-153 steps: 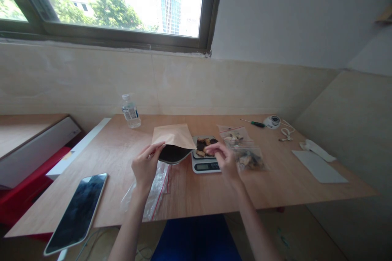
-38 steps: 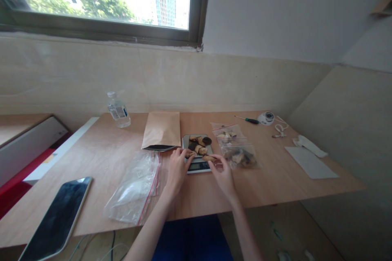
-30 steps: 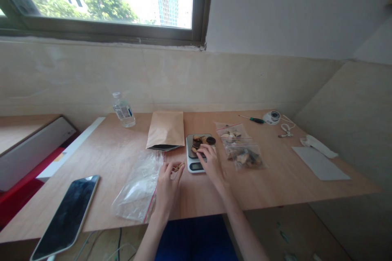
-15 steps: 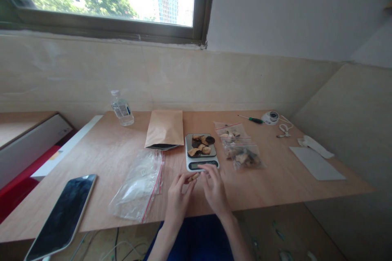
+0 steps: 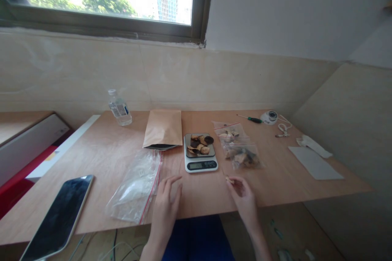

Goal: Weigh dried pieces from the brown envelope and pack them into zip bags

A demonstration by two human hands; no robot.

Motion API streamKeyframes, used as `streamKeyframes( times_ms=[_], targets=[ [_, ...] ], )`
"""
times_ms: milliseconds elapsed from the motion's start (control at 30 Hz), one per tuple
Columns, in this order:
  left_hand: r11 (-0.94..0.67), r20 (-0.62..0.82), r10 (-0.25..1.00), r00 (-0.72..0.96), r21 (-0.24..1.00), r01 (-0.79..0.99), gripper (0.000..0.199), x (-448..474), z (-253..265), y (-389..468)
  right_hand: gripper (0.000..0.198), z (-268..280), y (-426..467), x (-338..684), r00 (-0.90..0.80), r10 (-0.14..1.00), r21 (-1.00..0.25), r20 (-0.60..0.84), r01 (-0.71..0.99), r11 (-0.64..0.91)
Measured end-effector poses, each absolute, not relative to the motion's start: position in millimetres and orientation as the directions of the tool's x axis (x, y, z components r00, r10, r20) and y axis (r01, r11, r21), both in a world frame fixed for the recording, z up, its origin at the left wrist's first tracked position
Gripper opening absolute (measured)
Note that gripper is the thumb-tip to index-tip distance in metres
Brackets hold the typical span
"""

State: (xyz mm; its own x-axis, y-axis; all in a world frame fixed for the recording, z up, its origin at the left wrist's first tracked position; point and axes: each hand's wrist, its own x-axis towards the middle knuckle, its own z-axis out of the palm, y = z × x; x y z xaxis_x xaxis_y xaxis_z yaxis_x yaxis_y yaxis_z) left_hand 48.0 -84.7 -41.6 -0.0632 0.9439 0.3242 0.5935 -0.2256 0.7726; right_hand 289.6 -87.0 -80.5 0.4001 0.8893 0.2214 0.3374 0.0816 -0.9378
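A white kitchen scale point(image 5: 187, 163) stands mid-table, its metal plate bearing several dried, curled brown slices point(image 5: 204, 151) and darker pieces. In front of it to the left, my left hand point(image 5: 167, 200) is open with nothing in it, close to the clear zip bags point(image 5: 133, 191). My right hand point(image 5: 245, 202) is at the table's front edge, to the right of the scale. Its thumb and fingertips pinch a small pale dried piece point(image 5: 229, 180); its exact kind is too small to tell.
Filled zip bags point(image 5: 243, 157) lie right of the scale. Behind the clear bags is a brown paper pouch point(image 5: 163, 128). A water bottle point(image 5: 120, 109), phone point(image 5: 58, 216), screwdriver point(image 5: 255, 120), small white camera point(image 5: 269, 117) and white sheet point(image 5: 315, 164) are spread around.
My hands have moved apart, left to the left and right to the right. My left hand no longer holds the dried piece, and more pieces lie on the scale. A small piece shows in my right fingers.
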Motion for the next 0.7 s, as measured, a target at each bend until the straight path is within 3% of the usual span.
streamKeyframes(
  times_ms=[167, 333, 433, 533, 700],
  targets=[
    [-0.062, 0.377, 0.899, -0.223, 0.613, 0.788, 0.036, -8, -56, -86, 0.023, -95, -91, 334, 0.361, 0.834, -0.776, 0.418, 0.619, 0.121],
    [0.002, 0.236, 0.944, -0.231, 0.695, 0.719, 0.037, -41, -76, -89, 0.028, -98, -92, 335, 0.339, 0.775, -0.644, 0.532, 0.757, 0.111],
    [0.0, 0.221, 0.949, -0.224, 0.711, 0.703, 0.033, -41, -72, -90, 0.027, -86, -94, 312, 0.339, 0.735, -0.583, 0.587, 0.807, 0.094],
    [-0.018, 0.271, 0.93, -0.249, 0.709, 0.705, 0.03, -26, -55, -91, 0.021, -66, -99, 271, 0.299, 0.788, -0.647, 0.537, 0.747, 0.157],
    [-0.175, 0.335, 0.928, -0.165, 0.78, 0.601, 0.023, 19, -26, -101, 0.023, -33, -107, 187, 0.07, 0.969, -0.908, 0.239, 0.369, 0.197]
  ],
)
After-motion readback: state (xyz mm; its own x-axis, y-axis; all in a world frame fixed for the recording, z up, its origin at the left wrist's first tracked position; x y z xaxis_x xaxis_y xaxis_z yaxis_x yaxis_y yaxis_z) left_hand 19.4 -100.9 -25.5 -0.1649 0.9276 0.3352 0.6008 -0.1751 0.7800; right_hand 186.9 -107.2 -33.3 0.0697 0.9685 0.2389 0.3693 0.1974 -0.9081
